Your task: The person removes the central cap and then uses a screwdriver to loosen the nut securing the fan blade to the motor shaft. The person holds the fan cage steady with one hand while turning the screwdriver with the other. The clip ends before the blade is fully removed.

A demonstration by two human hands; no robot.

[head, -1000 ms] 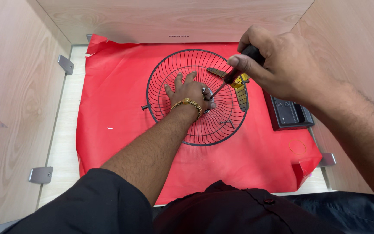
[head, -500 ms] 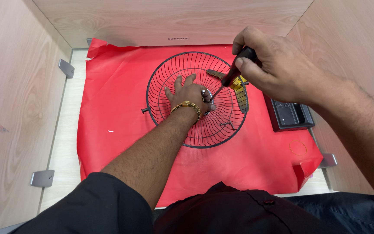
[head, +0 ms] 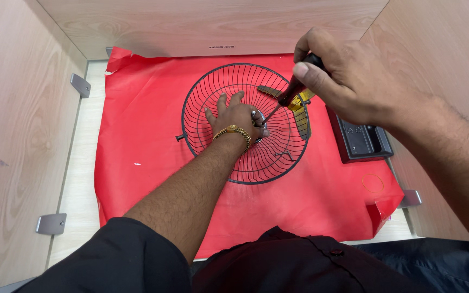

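Pale wood panels are closing in a table [head: 77, 179] on three sides, and a red sheet [head: 142, 135] is covering most of it. At the sheet's centre a black wire fan guard [head: 202, 92] is lying dished upward; every other place below is being given relative to this guard. Inside it, at its hub, the left hand [head: 234, 116] is pressing down flat with fingers spread, grasping nothing, a gold bracelet [head: 234, 132] sitting at the wrist. Above the guard's right rim the right hand [head: 348, 81] is clenching a dark-handled screwdriver [head: 291, 92], whose shaft is slanting down toward the hub beside the left thumb. Whether the tip is seated there cannot be told. Just right of the guard a black tray [head: 362, 142] is resting, and further right and nearer the person an orange rubber band [head: 373, 183] is lying. To do this well, the left hand ought to be keeping the guard from turning, while the right hand is bringing the shaft more upright over the hub and pressing straight down as it twists, so the tip is not slipping toward the fingers
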